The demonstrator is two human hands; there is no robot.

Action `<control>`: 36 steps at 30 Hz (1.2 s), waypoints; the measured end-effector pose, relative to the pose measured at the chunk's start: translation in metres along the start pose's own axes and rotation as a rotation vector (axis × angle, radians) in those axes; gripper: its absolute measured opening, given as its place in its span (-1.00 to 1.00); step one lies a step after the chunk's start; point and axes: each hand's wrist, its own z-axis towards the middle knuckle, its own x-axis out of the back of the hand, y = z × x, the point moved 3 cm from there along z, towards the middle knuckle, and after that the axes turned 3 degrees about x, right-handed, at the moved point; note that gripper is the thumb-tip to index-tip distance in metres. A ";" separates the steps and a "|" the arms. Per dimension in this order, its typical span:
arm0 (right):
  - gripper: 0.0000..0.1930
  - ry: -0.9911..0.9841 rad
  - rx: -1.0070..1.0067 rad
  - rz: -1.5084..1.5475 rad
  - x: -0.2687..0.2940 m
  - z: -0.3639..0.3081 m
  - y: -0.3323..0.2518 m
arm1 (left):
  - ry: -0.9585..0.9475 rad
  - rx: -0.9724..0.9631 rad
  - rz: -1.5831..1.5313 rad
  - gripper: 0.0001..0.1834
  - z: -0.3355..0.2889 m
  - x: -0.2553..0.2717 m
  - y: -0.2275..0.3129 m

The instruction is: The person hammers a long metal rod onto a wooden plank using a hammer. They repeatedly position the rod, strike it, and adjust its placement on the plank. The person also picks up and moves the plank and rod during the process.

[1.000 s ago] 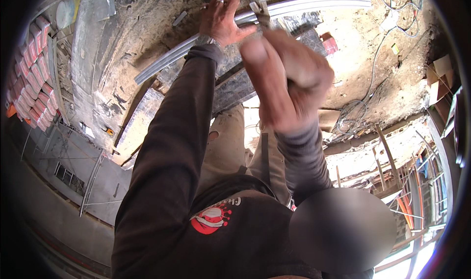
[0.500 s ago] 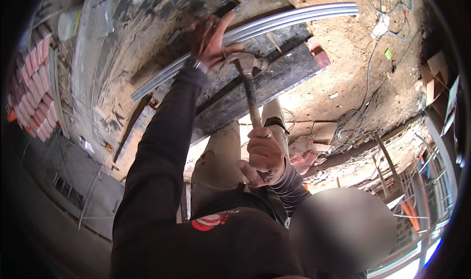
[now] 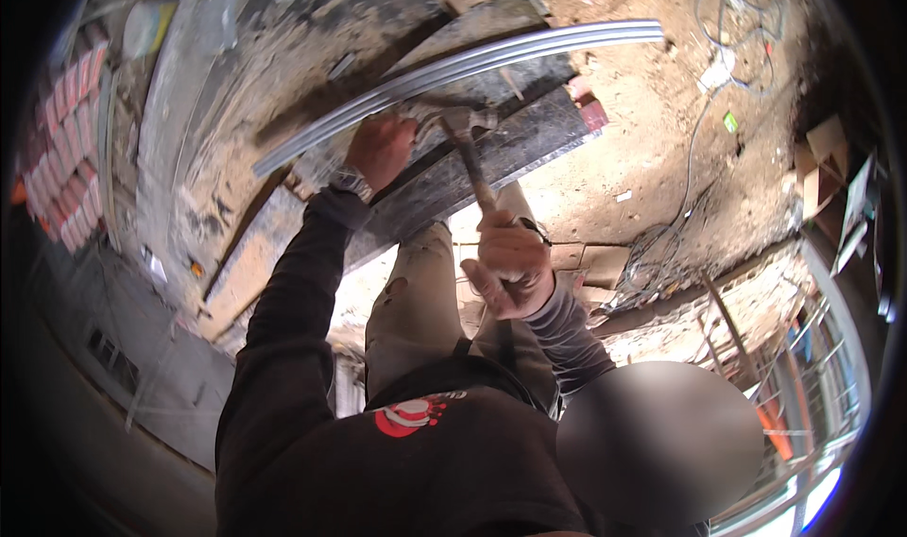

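Observation:
My right hand (image 3: 515, 265) is wrapped round the handle of a claw hammer (image 3: 472, 165), its metal head up over dark planks (image 3: 491, 150). My left hand (image 3: 381, 150) is closed above the planks, left of the hammer head. Its fingertips are pressed together, and I cannot make out what they hold, if anything. Just beyond that hand lies a long, ridged silver metal profile (image 3: 510, 53), slanting across the boards from lower left to upper right. My left wrist carries a watch (image 3: 350, 184).
Red-brown bricks (image 3: 66, 131) are stacked at the far left, near a pale bucket (image 3: 146, 29). Cables (image 3: 694, 187) trail over the sandy ground on the right. Cardboard (image 3: 820, 164) leans at the right edge. A small reddish block (image 3: 592, 112) touches the plank's end.
My left hand, spread over the metal profile before, has drawn back toward me and closed on the near side of it. The hammer stays in my right hand at nearly the same tilt.

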 end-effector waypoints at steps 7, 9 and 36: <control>-0.63 -0.185 -0.077 -0.010 -0.007 0.040 -0.011 | 0.180 0.552 -0.731 -0.84 -0.096 -0.015 0.061; -0.67 -0.251 -0.146 -0.025 -0.010 0.050 -0.013 | 0.168 0.655 -0.804 -0.88 -0.132 -0.031 0.087; -0.58 -0.466 0.792 -1.241 0.021 0.091 0.023 | 0.634 0.734 -0.748 -0.91 -0.226 -0.115 0.108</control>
